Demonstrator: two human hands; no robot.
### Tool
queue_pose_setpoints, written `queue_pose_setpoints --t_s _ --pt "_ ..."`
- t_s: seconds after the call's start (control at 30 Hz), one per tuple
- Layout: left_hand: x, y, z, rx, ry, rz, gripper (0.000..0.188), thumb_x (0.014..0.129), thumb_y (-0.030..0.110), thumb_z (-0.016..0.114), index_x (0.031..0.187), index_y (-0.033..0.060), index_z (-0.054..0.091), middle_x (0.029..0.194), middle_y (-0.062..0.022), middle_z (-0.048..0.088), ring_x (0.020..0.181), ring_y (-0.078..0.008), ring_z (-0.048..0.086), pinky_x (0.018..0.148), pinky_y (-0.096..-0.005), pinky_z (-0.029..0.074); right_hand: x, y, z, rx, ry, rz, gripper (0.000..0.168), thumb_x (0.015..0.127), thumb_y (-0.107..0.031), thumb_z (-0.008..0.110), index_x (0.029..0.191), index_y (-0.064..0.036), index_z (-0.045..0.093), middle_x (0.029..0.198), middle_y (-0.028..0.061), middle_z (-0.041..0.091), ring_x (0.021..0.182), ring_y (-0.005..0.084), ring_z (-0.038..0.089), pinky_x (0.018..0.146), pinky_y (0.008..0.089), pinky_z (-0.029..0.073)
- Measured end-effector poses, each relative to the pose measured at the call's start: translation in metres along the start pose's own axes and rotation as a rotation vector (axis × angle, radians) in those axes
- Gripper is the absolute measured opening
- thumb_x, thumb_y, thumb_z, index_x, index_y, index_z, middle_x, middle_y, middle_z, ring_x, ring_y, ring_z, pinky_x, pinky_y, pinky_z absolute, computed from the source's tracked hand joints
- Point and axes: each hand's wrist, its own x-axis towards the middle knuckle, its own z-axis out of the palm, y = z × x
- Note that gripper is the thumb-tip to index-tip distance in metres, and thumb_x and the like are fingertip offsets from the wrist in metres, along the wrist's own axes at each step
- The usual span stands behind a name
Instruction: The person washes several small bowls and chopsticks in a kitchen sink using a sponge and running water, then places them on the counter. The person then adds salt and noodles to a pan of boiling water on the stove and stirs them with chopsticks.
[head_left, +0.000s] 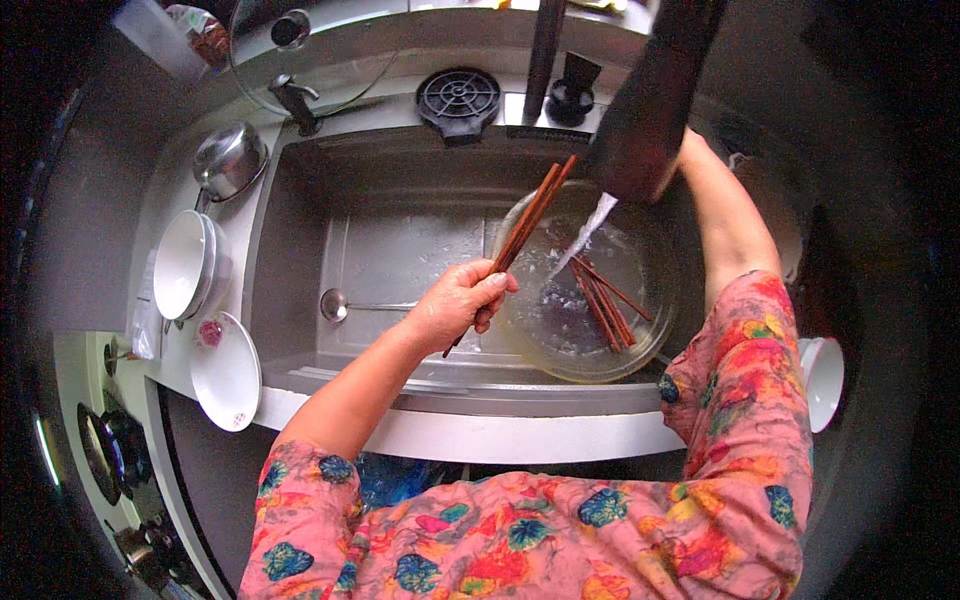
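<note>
My left hand (465, 300) is closed around a bundle of reddish-brown chopsticks (531, 214), held at a slant above the sink (405, 247). To its right, a large transparent bowl (517, 341) stands in the sink with water in it. Several more chopsticks (604, 315) lie in that bowl. A stream of water (589, 232) pours into it from a dark faucet spout (649, 112), which looks large and close to the camera. My right forearm (731, 202) reaches up behind the spout, and the right hand is hidden there.
A metal ladle (334, 306) lies in the sink. Along the left counter are a steel saucepan (231, 161), stacked white bowls (182, 264) and a flower-patterned dish (225, 375). Behind the sink sit a black round grate (458, 97) and a small dark tap (296, 103). White bowls (825, 382) stand at right.
</note>
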Motion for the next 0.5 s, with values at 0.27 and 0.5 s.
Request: queue_pose_setpoints --t_s 0.27,0.5 --pt "-0.001 -0.012 0.0 -0.181 -0.026 -0.067 0.023 0.089 0.024 0.046 0.096 0.0032 0.053 0.066 0.0002 0.046 0.053 -0.0089 0.045 0.048 -0.0223 0.041 0.009 -0.016 0.01 -0.037 -0.003 0.285 0.031 0.08 -0.031 0.046 0.098 -0.009 0.056 0.096 0.0136 0.06 0.089 0.0305 0.059 0.069 0.0418 0.049" --pt "-0.007 -0.012 0.022 0.006 -0.072 -0.16 0.023 0.088 0.024 0.047 0.095 0.0028 0.054 0.064 0.0001 0.045 0.05 -0.0075 0.046 0.039 -0.021 0.038 0.02 -0.036 0.012 0.012 -0.024 0.596 0.035 0.08 -0.035 0.042 0.103 -0.012 0.055 0.102 0.0149 0.06 0.094 0.032 0.058 0.074 0.0432 0.047"
